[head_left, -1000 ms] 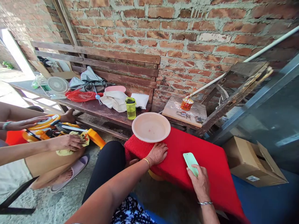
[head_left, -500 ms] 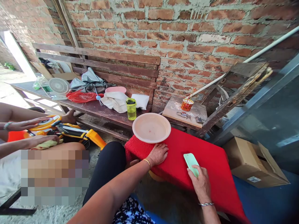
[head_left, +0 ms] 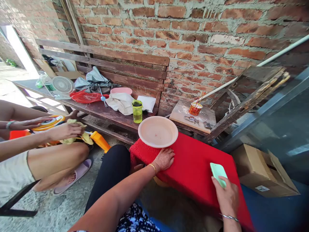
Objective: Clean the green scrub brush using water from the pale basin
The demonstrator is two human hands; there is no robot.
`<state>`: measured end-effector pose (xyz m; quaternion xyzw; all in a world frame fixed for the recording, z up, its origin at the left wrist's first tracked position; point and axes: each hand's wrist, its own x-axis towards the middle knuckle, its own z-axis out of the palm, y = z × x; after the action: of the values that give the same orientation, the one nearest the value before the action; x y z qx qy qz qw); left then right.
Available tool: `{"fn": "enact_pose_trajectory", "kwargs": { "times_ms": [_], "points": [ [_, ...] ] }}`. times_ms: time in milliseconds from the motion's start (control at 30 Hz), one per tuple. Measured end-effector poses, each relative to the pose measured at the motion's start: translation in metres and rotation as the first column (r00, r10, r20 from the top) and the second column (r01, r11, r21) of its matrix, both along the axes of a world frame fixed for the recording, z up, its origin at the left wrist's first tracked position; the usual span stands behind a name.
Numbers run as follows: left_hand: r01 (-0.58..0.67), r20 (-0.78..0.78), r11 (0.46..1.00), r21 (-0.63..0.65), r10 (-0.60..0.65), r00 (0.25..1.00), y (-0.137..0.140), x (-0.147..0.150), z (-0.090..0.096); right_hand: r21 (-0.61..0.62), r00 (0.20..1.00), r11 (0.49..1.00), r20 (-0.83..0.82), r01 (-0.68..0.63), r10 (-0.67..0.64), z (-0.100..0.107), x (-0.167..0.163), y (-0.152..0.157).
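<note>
And there it was, the mint-green phone, to the right of the basin and nearer the wearer, over the red cloth! The right hand had its lower end pinched, thumb along one side, fingers on the other; whether the phone touched the cloth, I couldn't tell. Just in front of the basin, the left hand rested palm-down on that same cloth, holding nothing, fingers close together. As for progress, my call was this: the grip was made, while letting go was not yet done, and nothing showed how much more remained. Behind the basin and to its left stood a green bottle, untouched; well off to its left, another person's hand pressed a yellowish rag, separate business altogether.
</note>
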<state>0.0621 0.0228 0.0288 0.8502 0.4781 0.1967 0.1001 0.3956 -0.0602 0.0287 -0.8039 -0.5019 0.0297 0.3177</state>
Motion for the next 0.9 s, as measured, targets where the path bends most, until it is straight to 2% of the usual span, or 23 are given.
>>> {"fn": "enact_pose_trajectory", "kwargs": {
  "times_ms": [67,167,233,267,333,433,467,533,600,633,700,767,833,900],
  "points": [
    [0.000,0.006,1.000,0.004,0.000,1.000,0.000,0.000,-0.001,0.048,0.982,0.982,-0.053,-0.181,0.184,0.001,-0.041,0.007],
    [0.001,0.003,1.000,0.006,-0.001,1.000,-0.001,-0.001,-0.002,0.059,0.904,0.906,-0.060,-0.419,0.422,0.000,-0.094,0.017],
    [0.001,-0.007,1.000,0.003,-0.001,1.000,-0.001,-0.002,-0.001,0.032,0.874,0.875,-0.031,-0.484,0.484,-0.001,-0.108,0.023],
    [0.003,-0.011,1.000,0.001,-0.003,1.000,-0.001,-0.002,0.000,0.015,0.876,0.876,-0.019,-0.481,0.482,-0.001,-0.107,0.025],
    [0.007,-0.013,1.000,-0.003,-0.007,1.000,-0.001,-0.002,0.001,-0.030,0.915,0.915,0.003,-0.403,0.403,0.000,-0.088,0.026],
    [0.008,-0.010,1.000,-0.003,-0.008,1.000,-0.002,-0.002,0.002,-0.141,0.991,0.984,0.064,-0.107,0.117,0.005,-0.032,0.018],
    [0.006,-0.009,1.000,-0.002,-0.006,1.000,-0.002,-0.001,0.002,-0.182,0.996,0.983,0.092,0.025,-0.008,0.007,-0.011,0.013],
    [0.005,-0.008,1.000,-0.001,-0.005,1.000,-0.003,-0.001,0.002,-0.247,0.962,0.932,0.133,0.264,-0.237,0.012,0.026,0.003],
    [0.007,-0.008,1.000,-0.002,-0.007,1.000,-0.003,-0.001,0.002,-0.268,0.919,0.879,0.143,0.393,-0.367,0.016,0.044,-0.004],
    [0.006,-0.008,1.000,-0.004,-0.006,1.000,-0.003,-0.002,0.002,-0.258,0.918,0.882,0.135,0.395,-0.372,0.016,0.045,-0.005],
    [0.006,-0.010,1.000,-0.010,-0.006,1.000,-0.002,-0.002,0.002,-0.198,0.958,0.939,0.102,0.282,-0.266,0.015,0.028,-0.001],
    [0.006,-0.014,1.000,-0.015,-0.006,1.000,-0.002,-0.002,0.003,-0.121,0.997,0.991,0.068,0.056,-0.048,0.011,-0.008,0.008],
    [0.005,-0.016,1.000,-0.016,-0.006,1.000,-0.002,-0.002,0.003,-0.071,0.980,0.980,0.055,-0.186,0.190,0.007,-0.053,0.019],
    [0.006,-0.010,1.000,-0.015,-0.006,1.000,-0.003,-0.002,0.004,-0.071,0.927,0.930,0.075,-0.362,0.367,0.005,-0.093,0.027]
  ]
}}
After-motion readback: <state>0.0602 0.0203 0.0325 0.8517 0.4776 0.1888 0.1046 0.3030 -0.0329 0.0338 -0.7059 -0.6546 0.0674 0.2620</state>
